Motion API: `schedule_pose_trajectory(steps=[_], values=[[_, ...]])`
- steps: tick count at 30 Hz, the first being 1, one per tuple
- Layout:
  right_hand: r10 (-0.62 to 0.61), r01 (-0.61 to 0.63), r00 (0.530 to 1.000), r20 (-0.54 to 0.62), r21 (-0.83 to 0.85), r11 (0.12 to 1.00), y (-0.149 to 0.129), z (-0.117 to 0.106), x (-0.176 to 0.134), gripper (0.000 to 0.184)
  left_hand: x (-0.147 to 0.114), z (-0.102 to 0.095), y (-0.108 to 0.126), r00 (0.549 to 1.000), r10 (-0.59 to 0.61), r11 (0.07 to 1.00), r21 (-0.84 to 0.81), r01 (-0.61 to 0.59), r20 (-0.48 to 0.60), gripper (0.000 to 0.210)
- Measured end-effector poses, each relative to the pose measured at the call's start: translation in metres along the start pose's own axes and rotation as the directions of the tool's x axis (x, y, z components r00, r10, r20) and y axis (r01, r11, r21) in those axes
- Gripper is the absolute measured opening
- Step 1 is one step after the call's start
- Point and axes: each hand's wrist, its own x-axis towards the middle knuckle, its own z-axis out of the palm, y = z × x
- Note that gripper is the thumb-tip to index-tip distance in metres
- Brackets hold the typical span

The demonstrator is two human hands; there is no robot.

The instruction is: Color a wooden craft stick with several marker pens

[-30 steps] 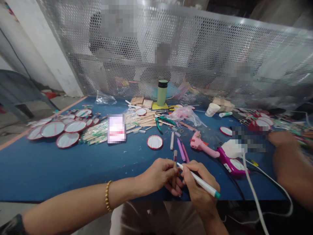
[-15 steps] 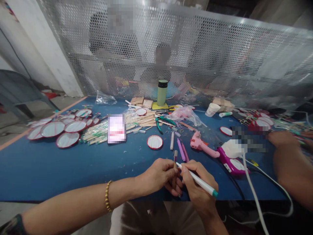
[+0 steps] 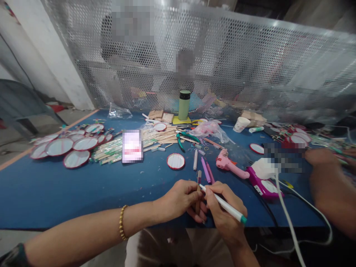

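Near the table's front edge my left hand (image 3: pixel 182 198) is closed around a thin wooden stick (image 3: pixel 198 206), held upright between thumb and fingers. Part of the stick is hidden by my fingers. My right hand (image 3: pixel 226 207) grips a white marker pen (image 3: pixel 226 205) with a green end, its tip at the stick's upper part. Just beyond my hands lie a grey capped marker (image 3: pixel 195 160) and a purple marker (image 3: pixel 205 170). A small white disc with a red rim (image 3: pixel 175 161) rests farther left.
At left are red-rimmed discs (image 3: pixel 59 146), bundled sticks (image 3: pixel 111 152) and a phone (image 3: pixel 132 146). Green-handled pliers (image 3: pixel 180 142) and a green bottle (image 3: pixel 184 105) stand behind. A pink glue gun (image 3: pixel 232 167), a purple power strip (image 3: pixel 261 185), white cable (image 3: pixel 287 218) and another person's arm (image 3: pixel 330 189) occupy the right.
Almost nothing differs. Both hands hold the same grip, and the pen has shifted only very slightly to the left against the stick.
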Motion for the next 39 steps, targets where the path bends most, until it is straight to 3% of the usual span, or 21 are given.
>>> schedule_pose_trajectory(steps=[39], values=[[0.043, -0.042, 0.999, -0.032, 0.026, 0.999, 0.0044, -0.0016, -0.0006, 0.012, -0.0005, 0.0015, 0.0014, 1.0, -0.012, 1.0, -0.006, 0.012, -0.007, 0.054]])
